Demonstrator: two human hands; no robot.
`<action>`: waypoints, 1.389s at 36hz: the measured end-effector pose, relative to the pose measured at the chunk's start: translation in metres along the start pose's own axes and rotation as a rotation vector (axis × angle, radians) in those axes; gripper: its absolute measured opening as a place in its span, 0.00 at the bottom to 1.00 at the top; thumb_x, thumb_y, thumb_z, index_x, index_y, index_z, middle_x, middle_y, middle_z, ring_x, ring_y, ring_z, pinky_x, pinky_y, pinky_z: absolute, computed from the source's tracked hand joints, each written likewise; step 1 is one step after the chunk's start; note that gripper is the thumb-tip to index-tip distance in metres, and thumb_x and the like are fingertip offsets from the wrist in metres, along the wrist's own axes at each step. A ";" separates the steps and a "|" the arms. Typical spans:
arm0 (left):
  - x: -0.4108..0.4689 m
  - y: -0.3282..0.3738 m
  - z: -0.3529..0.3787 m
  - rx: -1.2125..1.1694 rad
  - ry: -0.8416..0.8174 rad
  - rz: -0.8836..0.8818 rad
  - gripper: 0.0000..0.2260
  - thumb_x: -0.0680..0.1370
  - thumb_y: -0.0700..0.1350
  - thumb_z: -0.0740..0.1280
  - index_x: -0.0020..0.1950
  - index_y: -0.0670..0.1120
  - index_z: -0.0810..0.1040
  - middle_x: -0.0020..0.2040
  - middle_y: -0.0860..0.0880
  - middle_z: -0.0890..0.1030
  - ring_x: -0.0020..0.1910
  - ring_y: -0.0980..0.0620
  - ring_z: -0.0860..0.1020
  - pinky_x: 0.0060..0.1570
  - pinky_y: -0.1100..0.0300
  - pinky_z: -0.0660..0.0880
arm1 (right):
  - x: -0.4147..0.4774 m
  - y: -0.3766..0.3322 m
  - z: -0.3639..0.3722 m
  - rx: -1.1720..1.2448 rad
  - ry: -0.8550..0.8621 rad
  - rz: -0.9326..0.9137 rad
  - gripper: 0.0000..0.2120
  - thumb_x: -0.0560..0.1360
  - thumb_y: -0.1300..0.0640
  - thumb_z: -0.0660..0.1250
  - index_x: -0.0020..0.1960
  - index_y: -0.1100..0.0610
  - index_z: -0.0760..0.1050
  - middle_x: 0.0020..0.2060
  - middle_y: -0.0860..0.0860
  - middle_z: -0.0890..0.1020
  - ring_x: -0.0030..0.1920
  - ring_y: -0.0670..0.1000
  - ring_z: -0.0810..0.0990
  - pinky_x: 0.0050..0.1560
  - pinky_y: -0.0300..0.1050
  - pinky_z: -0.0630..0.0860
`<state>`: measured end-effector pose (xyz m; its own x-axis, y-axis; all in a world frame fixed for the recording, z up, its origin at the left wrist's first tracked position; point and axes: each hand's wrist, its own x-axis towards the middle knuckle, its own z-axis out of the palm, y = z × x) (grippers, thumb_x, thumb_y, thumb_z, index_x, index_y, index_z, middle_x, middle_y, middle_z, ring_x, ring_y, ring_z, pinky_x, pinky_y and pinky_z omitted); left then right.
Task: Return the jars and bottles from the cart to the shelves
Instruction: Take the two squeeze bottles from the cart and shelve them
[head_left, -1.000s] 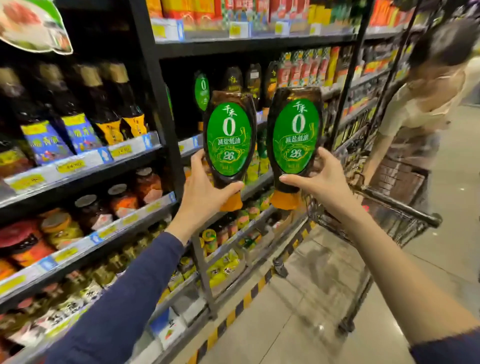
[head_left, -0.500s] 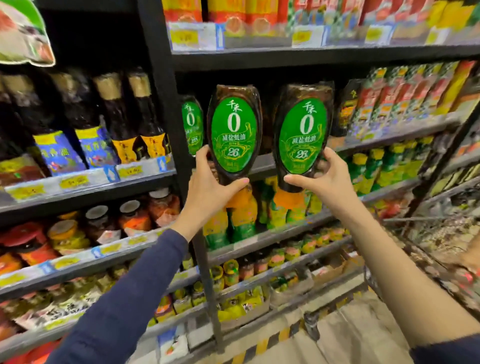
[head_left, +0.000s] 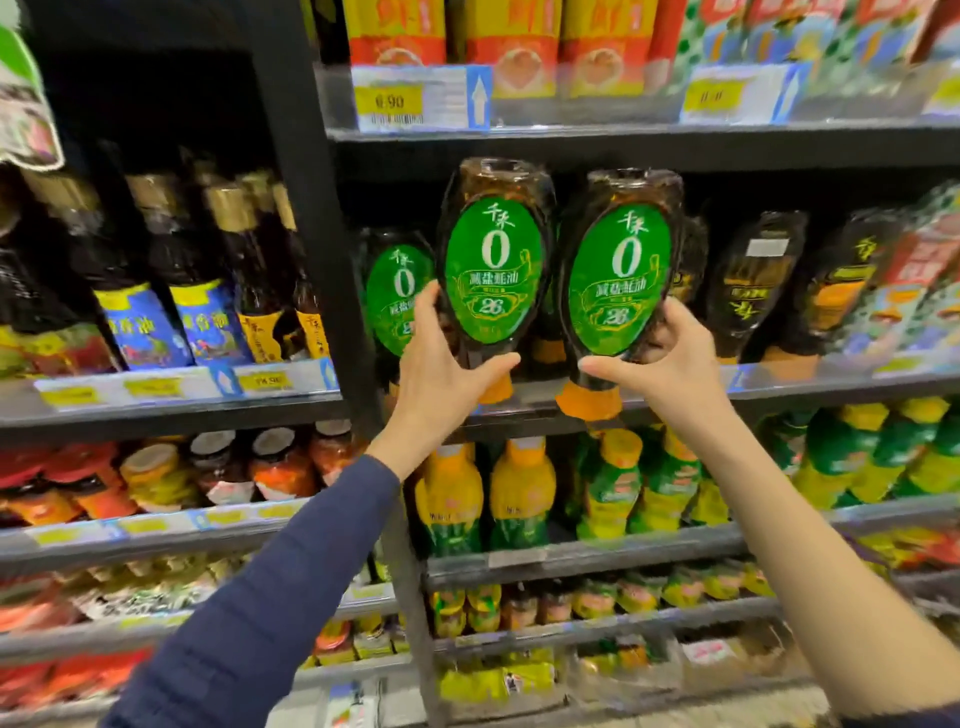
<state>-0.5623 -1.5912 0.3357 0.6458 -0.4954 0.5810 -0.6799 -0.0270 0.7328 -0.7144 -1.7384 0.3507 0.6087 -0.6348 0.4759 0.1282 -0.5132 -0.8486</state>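
The left hand (head_left: 441, 374) is wrapped around the lower neck of the left bottle (head_left: 493, 270), thumb across the front just above its orange cap, which points down. The right hand (head_left: 670, 364) grips the right bottle (head_left: 618, 280) the same way. Both bottles are raised side by side, nearly touching, in front of the shelf (head_left: 779, 384) that carries a matching bottle (head_left: 400, 291) with the same green label, just left of the held pair and partly behind the left hand.

The upper shelf edge (head_left: 623, 150) sits close above the bottles' flat ends, so little room is left overhead. The black upright (head_left: 311, 249) stands just left of the matching bottle. To the right stand dark bottles (head_left: 753, 280) with other labels; whether an open gap lies behind the held pair cannot be told, since they cover that part of the shelf.

Compared with half a second ago, the shelving fills more of the view and both bottles sit higher and closer to the shelf; the grips look unchanged. A second ago the cart and another person were in view at right; now neither shows.

The picture is blurred toward the edges, so the price tags (head_left: 395, 101) are barely legible. The right bottle's cap overlaps the shelf lip.
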 end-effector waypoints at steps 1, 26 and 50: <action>0.003 0.000 0.003 0.010 0.013 0.005 0.44 0.66 0.48 0.77 0.73 0.42 0.54 0.69 0.44 0.71 0.67 0.49 0.72 0.66 0.49 0.70 | 0.005 0.002 -0.001 0.010 -0.011 -0.004 0.30 0.60 0.59 0.79 0.59 0.54 0.70 0.54 0.52 0.81 0.56 0.49 0.80 0.56 0.41 0.78; 0.025 -0.027 0.052 0.146 0.046 -0.205 0.40 0.66 0.45 0.78 0.68 0.38 0.57 0.64 0.42 0.74 0.64 0.46 0.73 0.63 0.55 0.70 | 0.049 0.046 -0.011 0.074 -0.102 -0.122 0.31 0.60 0.65 0.79 0.59 0.64 0.69 0.49 0.46 0.78 0.48 0.30 0.77 0.46 0.24 0.74; 0.030 -0.027 0.050 0.461 -0.019 -0.295 0.30 0.65 0.52 0.77 0.53 0.38 0.64 0.44 0.46 0.71 0.51 0.40 0.76 0.45 0.52 0.70 | 0.050 0.054 -0.001 0.067 -0.093 -0.099 0.31 0.61 0.65 0.79 0.59 0.63 0.69 0.49 0.48 0.78 0.48 0.30 0.77 0.45 0.25 0.74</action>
<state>-0.5420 -1.6487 0.3157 0.8285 -0.4250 0.3648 -0.5557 -0.5430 0.6295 -0.6784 -1.7985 0.3286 0.6598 -0.5252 0.5374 0.2413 -0.5292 -0.8134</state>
